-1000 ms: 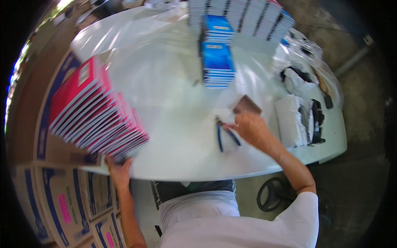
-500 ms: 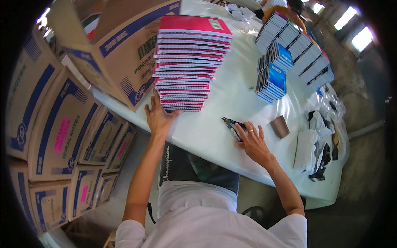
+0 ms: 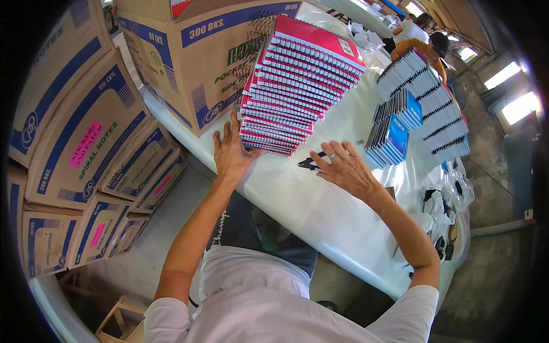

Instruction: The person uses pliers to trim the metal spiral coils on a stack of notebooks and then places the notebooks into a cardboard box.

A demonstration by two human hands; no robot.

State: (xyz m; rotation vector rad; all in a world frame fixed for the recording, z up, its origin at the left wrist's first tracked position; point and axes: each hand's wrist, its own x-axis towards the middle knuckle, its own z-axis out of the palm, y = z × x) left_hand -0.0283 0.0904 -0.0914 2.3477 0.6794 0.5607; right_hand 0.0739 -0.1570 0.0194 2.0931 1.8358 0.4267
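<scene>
Reference: the red stack (image 3: 300,88), a tall pile of spiral notebooks on the table (image 3: 320,211).

Step in hand, as judged from the posture of the hands: bracing the stack on one side while the pliers (image 3: 309,163) are readied on the other.

The left hand (image 3: 231,157) is at the stack's near left corner. Its fingers are spread, with the thumb reaching along the bottom edge. The right hand (image 3: 349,171) is to the right of the stack's near end. Its fingers bend over the pliers' handles; whether they grip cannot be told, since the hand covers that part. The pliers are between the stack and the right palm, tips toward the stack and apart from it.

The carton (image 3: 220,54) is left of the stack; the blue notebooks (image 3: 398,137) are to its right.

The next move probably calls for a secure hold on both handles and steady support from the left hand.
</scene>
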